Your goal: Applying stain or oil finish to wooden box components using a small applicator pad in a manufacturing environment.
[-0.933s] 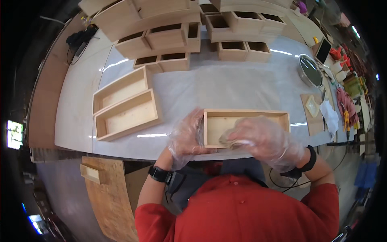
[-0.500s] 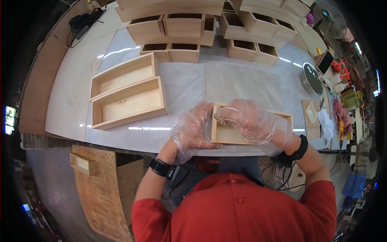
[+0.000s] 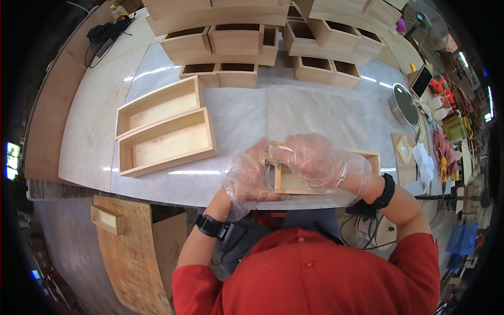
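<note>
Two hands in clear plastic gloves work at a shallow wooden box (image 3: 287, 181) that lies on the pale covered table (image 3: 226, 118) near its front edge: the left hand (image 3: 254, 170) curves around the box's left end, though I cannot tell how tightly it grips, while the right hand (image 3: 317, 160) pinches a beige cloth (image 3: 272, 155) at the far left corner, close to the left fingers. To the left, two similar open boxes (image 3: 167, 143) lie side by side, and a round metal tin (image 3: 405, 104) stands well off to the right.
</note>
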Motion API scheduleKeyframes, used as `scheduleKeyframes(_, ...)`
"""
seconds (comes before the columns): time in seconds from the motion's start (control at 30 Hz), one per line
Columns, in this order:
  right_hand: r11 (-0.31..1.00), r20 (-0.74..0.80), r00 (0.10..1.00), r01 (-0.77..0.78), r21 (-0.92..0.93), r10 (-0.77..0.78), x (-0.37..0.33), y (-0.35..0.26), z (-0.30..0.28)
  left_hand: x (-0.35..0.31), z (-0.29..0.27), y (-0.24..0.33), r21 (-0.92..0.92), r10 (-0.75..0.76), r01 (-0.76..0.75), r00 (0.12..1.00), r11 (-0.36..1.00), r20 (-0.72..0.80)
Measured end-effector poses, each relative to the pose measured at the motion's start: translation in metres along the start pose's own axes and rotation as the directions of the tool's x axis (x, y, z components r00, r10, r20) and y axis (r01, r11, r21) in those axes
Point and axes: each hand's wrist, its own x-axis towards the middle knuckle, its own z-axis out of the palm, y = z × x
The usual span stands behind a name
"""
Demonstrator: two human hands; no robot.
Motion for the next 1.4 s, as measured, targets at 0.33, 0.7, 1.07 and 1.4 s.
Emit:
scheduleKeyframes(0.33,0.959,-0.033,0.967,-0.256,-0.123,0.254,-0.011,0.013,-0.006,-0.001,0.001,-0.003,0.082,0.013,-0.015,1.000,0.997,0.018)
scheduleKeyframes(0.7,0.638,0.103,0.676,-0.618,-0.460,0.730,-0.145,0.022,-0.071,0.000,0.002,-0.003,0.045,0.059,-0.059,0.998,0.997,-0.007)
scheduleKeyframes(1.07,0.881,0.128,0.919,-0.308,-0.359,0.374,-0.089,0.007,-0.034,0.013,0.000,0.003,-0.059,0.051,-0.049,0.998,0.997,0.036)
scheduleKeyframes(1.4,0.708,-0.038,0.802,-0.547,-0.447,0.596,-0.187,0.028,-0.090,0.010,0.008,-0.003,-0.213,0.016,-0.010,1.000,0.977,0.025)
